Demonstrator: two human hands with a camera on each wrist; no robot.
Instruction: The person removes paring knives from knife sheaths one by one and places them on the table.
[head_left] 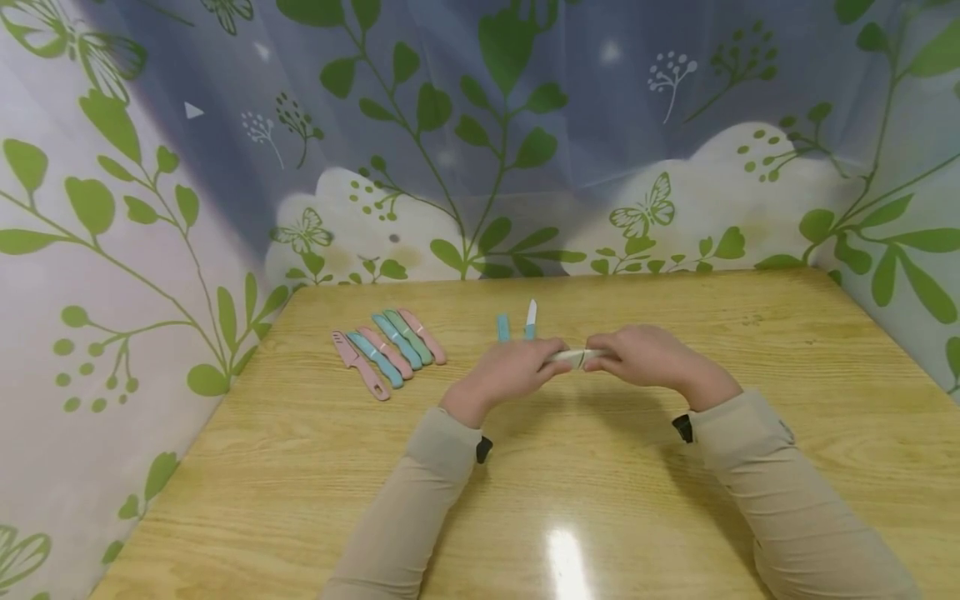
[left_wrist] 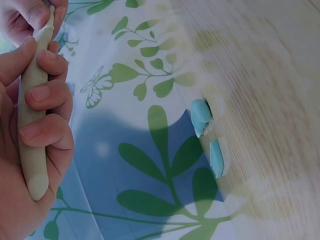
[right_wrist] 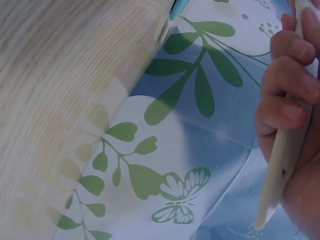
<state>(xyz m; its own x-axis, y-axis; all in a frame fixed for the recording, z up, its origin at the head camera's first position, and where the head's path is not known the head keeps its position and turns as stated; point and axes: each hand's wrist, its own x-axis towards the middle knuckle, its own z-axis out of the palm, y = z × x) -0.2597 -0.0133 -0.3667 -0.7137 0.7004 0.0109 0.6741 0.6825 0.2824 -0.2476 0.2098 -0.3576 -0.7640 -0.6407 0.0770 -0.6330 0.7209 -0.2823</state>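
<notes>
Both hands meet over the middle of the table on a cream-coloured knife in a matching sheath [head_left: 567, 356]. My left hand [head_left: 517, 367] grips the knife's rounded handle [left_wrist: 36, 182], fingers curled round it in the left wrist view. The right hand [head_left: 645, 357] holds the flat cream sheath [right_wrist: 276, 175] at the other end. A dark slanting line shows between the two cream parts; how much blade lies inside is hidden. Just beyond the left hand, a blue-handled knife [head_left: 532, 315] with a bare white blade lies beside a separate blue sheath [head_left: 502, 326].
On the left side of the wooden table [head_left: 300, 483] several pink, blue and green knives lie in a slanted row, a pink one [head_left: 363, 369] with a slotted cover nearest. A leaf-patterned cloth [head_left: 487, 167] hangs behind the table's back edge and along the sides.
</notes>
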